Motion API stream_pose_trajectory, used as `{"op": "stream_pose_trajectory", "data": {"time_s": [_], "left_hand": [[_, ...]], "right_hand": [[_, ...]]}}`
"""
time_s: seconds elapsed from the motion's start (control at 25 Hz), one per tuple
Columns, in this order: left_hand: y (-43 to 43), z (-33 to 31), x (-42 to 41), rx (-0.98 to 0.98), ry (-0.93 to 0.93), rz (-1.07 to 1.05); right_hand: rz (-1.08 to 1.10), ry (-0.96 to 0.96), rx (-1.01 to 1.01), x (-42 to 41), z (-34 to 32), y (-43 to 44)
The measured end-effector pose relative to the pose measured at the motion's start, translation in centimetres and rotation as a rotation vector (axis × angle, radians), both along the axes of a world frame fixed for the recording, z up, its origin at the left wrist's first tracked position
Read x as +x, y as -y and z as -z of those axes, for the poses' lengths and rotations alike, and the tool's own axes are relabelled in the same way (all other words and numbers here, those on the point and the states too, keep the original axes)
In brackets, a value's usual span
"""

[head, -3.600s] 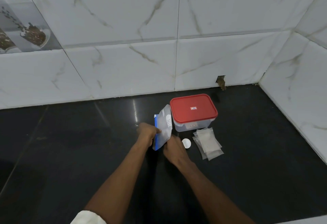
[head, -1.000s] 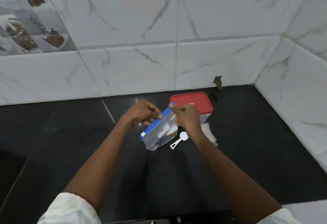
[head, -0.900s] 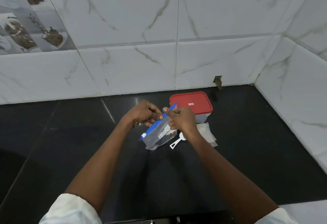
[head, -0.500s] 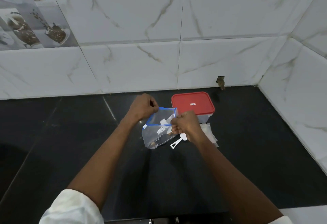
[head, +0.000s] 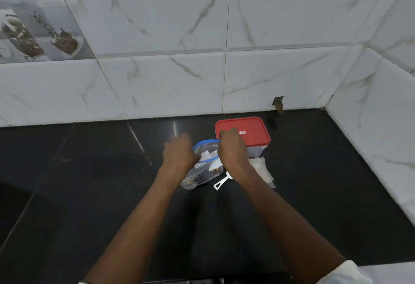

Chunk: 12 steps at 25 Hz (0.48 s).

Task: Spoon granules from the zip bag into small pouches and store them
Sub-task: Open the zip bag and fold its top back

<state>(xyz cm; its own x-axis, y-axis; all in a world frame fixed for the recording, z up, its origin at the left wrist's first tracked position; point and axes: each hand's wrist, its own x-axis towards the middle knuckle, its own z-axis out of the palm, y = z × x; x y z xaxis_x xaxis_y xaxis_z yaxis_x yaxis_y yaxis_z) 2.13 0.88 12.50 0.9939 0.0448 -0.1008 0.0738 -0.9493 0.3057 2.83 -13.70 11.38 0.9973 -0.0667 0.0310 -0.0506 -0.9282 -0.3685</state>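
Head view shows the bag (head: 197, 174) with its mouth now pulled into a wide blue loop between my two hands. A second ago that zip was a straight, closed line pinched from both ends, and half a second ago it had only begun to part.

The left hand (head: 179, 154) is smeared by motion, but its fingers are curled at the left side of the rim, so I read it as pinching the bag there. The right hand (head: 232, 149) has its fingers curled over the rim's right side, gripping it and drawing it away from the left. The bag's lower end rests on the tabletop (head: 89, 194), below and between the hands.

The spoon (head: 219, 184) lies untouched on the tabletop, just under the right wrist on my near side. The pouches (head: 263, 170) sit in a loose stack just right of the right hand. The box (head: 251, 131), red lid on, stands just beyond that hand.

I judge the opening step is all but done. Nothing has been scooped yet. One hand, likely the right, must next let go of the rim to take the spoon while the other keeps the mouth open.
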Motion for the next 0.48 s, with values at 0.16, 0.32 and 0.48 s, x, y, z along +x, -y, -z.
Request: {"op": "stream_pose_trajectory", "data": {"time_s": [0.16, 0.32, 0.48], "left_hand": [[-1.8, 0.5, -0.7, -0.256, -0.179, -0.259], [-2.2, -0.2, 1.2, -0.524, -0.106, -0.346], [-1.7, 0.3, 0.8, -0.831, -0.343, -0.33]], "right_hand": [[0.054, 0.019, 0.035, 0.3, 0.7, -0.1], [0.081, 0.061, 0.393, 1.8, 0.7, 0.0], [0.189, -0.244, 0.998, 1.4, 1.0, 0.0]]}}
